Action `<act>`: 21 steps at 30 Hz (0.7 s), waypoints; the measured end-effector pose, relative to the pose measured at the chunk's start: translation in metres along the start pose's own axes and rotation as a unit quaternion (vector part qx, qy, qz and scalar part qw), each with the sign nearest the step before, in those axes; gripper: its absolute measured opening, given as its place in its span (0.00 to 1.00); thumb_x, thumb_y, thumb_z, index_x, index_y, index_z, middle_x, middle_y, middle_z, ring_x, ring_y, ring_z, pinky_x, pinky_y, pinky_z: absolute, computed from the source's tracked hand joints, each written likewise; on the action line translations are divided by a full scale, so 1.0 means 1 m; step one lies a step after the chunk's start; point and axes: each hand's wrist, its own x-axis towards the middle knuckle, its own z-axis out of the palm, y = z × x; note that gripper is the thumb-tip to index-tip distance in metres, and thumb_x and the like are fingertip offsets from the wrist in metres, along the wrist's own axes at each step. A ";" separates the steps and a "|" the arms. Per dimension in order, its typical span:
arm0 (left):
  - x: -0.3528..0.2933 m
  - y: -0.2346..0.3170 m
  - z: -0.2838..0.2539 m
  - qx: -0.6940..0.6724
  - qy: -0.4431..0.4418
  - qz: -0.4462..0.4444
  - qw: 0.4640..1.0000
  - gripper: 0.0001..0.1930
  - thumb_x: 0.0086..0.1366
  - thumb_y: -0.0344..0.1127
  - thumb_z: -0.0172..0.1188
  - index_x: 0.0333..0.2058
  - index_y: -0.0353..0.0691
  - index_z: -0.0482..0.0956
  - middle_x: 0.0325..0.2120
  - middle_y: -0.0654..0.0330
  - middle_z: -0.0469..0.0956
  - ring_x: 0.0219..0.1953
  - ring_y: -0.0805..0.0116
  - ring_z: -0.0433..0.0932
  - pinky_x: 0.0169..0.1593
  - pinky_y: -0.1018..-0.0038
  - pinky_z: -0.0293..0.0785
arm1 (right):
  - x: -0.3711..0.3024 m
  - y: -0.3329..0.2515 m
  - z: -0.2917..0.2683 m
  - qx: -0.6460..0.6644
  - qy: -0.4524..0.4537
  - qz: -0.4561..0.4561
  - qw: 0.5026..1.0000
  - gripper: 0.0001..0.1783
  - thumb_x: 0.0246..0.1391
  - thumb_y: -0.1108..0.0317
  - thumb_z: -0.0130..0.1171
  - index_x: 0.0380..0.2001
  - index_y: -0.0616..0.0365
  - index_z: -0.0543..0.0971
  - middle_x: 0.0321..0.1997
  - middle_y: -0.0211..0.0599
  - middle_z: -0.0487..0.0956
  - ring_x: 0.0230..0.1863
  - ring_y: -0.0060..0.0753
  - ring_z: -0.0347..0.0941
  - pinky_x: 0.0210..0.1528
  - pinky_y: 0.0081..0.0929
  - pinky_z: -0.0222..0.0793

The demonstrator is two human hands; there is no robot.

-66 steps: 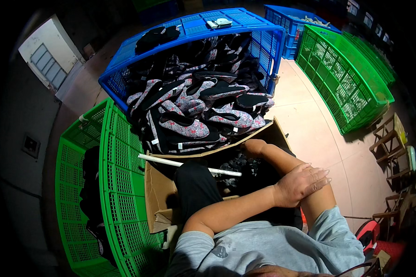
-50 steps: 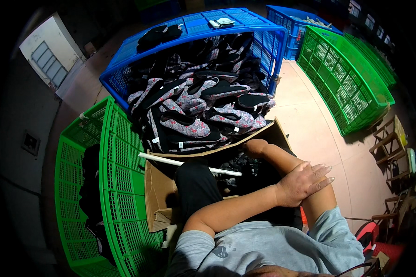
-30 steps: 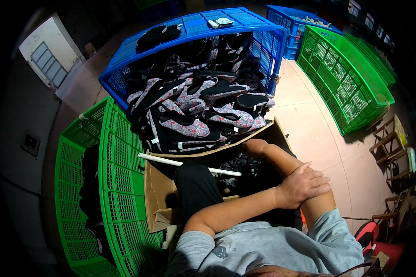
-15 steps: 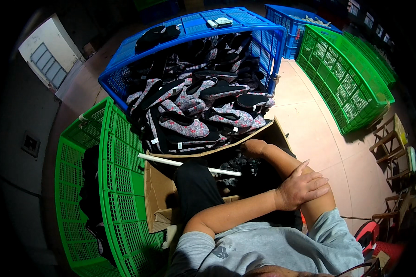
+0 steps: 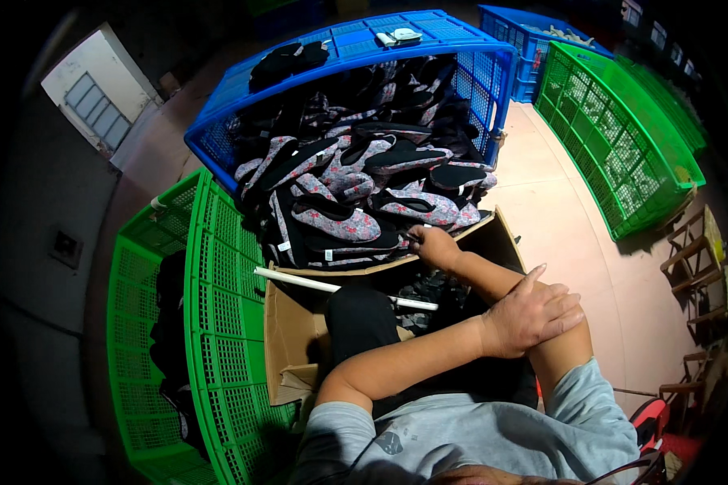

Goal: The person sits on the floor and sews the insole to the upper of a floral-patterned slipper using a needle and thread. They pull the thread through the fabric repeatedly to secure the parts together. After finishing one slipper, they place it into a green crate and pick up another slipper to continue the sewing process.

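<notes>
My right hand reaches forward to the far edge of a cardboard box. Its fingers curl at the foot of a pile of flowered and black cloth shoes; whether they grip one is hidden. The pile fills a big blue crate and spills toward the box. My left hand lies flat on my right forearm, fingers apart, holding nothing. More dark shoes lie inside the box under my arms. A white rod runs across the box's opening.
A green crate stands on edge at my left with dark items behind it. More green crates and a blue crate stand at the right. Wooden stools sit at the far right on the tan floor.
My left hand has shifted slightly on my right forearm. My right hand has stayed at the box's edge.
</notes>
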 end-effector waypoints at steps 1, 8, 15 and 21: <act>0.000 -0.004 -0.003 0.006 -0.002 0.000 1.000 0.32 0.53 0.37 0.62 0.59 0.45 0.67 0.58 0.55 0.68 0.60 0.54 0.67 0.61 0.34 0.56 | 0.008 -0.006 -0.004 0.021 0.002 0.007 1.000 0.14 0.54 0.65 0.58 0.44 0.56 0.79 0.39 0.52 0.81 0.42 0.56 0.77 0.46 0.46 0.72; -0.004 -0.029 -0.008 -0.035 -0.065 -0.007 0.997 0.34 0.50 0.33 0.62 0.59 0.44 0.67 0.57 0.56 0.69 0.60 0.55 0.67 0.61 0.37 0.57 | 0.041 0.016 0.019 0.051 0.072 -0.061 0.994 0.15 0.54 0.65 0.56 0.45 0.54 0.78 0.39 0.54 0.81 0.43 0.59 0.77 0.46 0.48 0.72; -0.029 -0.027 0.007 -0.046 -0.004 -0.053 0.998 0.33 0.52 0.33 0.61 0.59 0.44 0.67 0.55 0.53 0.70 0.59 0.53 0.67 0.63 0.41 0.56 | 0.024 -0.017 0.052 0.097 -0.027 -0.067 0.993 0.18 0.53 0.66 0.57 0.48 0.55 0.77 0.42 0.52 0.81 0.44 0.57 0.77 0.47 0.45 0.72; -0.036 -0.038 -0.003 -0.052 0.011 -0.073 0.996 0.29 0.54 0.34 0.58 0.58 0.42 0.68 0.53 0.52 0.71 0.56 0.52 0.70 0.62 0.41 0.58 | 0.038 -0.009 0.076 0.143 -0.062 0.015 0.988 0.15 0.54 0.66 0.55 0.45 0.56 0.79 0.40 0.49 0.82 0.43 0.52 0.79 0.47 0.41 0.72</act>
